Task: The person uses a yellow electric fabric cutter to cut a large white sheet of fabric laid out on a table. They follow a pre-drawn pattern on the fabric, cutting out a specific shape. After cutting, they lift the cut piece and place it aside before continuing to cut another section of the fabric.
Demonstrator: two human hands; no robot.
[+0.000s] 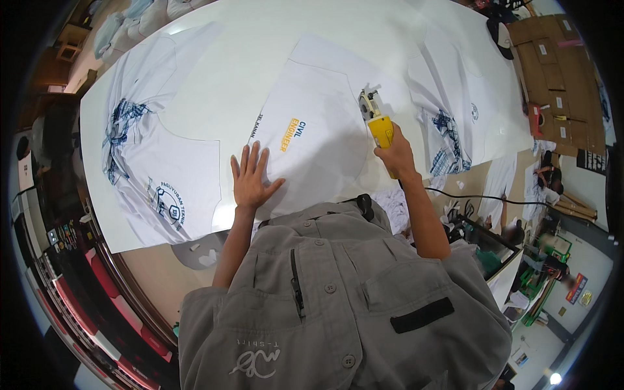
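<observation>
On the white table (pixel 370 39) a white fabric piece (pixel 312 156) with printed lettering lies in the middle. My left hand (pixel 253 179) rests flat on its lower left edge, fingers spread. My right hand (pixel 395 156) grips a yellow electric cutting tool (pixel 378 130), whose metal head is at the fabric's right edge. A black cord runs from the tool off to the right. A white garment piece (pixel 182 149) with blue patterned and printed areas lies crumpled to the left, and a similar piece (pixel 448 97) lies to the right.
Bagged bundles (pixel 133 29) sit beyond the table's back left. Cardboard (pixel 552 78) and a dark object (pixel 500 36) are at the back right. Several people, including one in dark clothing (pixel 551 182), are off to the right among hanging white fabric. Red and black equipment (pixel 97 286) stands at the lower left.
</observation>
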